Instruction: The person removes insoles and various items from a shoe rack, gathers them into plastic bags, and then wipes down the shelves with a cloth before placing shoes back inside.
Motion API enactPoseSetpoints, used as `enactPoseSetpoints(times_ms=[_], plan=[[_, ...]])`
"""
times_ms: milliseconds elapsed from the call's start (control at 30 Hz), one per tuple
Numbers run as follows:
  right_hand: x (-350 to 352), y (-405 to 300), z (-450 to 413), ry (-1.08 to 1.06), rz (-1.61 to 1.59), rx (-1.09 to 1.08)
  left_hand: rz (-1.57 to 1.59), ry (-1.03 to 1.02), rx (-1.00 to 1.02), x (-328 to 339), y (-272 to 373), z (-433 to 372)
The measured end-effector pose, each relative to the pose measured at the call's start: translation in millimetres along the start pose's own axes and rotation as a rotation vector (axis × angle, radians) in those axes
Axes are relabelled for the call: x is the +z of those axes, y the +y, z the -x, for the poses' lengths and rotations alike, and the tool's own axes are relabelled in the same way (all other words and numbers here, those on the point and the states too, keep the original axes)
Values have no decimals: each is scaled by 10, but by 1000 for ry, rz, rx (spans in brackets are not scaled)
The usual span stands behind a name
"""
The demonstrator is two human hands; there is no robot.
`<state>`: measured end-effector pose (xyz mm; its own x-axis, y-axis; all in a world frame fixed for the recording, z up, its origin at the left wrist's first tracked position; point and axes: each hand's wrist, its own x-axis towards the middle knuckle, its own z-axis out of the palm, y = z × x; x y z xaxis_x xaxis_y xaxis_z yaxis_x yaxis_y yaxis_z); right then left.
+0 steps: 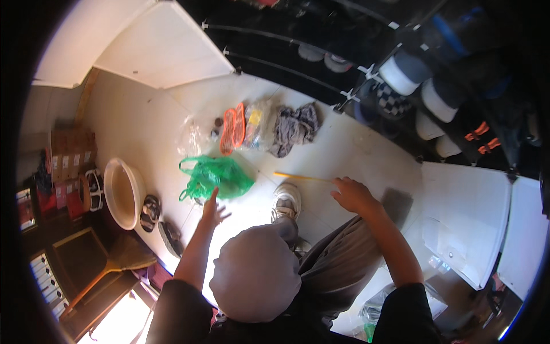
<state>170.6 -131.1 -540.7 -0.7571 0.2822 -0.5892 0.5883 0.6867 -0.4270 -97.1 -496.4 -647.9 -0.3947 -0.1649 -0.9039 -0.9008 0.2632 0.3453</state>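
Observation:
My left hand is open, fingers spread, just in front of a green plastic carrier bag lying crumpled on the floor. Whether a fingertip touches the bag is unclear. My right hand is low over the floor with its fingers bent. A thin yellow stick runs from near my shoe to these fingertips. Its right end meets the index finger, and I cannot tell if it is gripped. Beyond the bag lie a pair of orange insoles, clear plastic packaging and a patterned grey cloth.
At left stand a cream plastic basin, sandals, a dark shoe and stacked shoe boxes. A broom leans at lower left. On the right, a dark rack holds shoes and caps beside white panels.

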Motion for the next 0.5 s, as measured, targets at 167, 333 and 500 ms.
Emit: enactPoseSetpoints(times_ms=[167, 333, 500], plan=[[4, -407, -114, 37, -12, -64, 193, 128, 99, 312, 121, -458], [55, -285, -231, 78, -99, -56, 552, 242, -98, 477, 123, -680], [112, -76, -294, 71, -75, 75, 460, 384, -43, 411, 158, -339]])
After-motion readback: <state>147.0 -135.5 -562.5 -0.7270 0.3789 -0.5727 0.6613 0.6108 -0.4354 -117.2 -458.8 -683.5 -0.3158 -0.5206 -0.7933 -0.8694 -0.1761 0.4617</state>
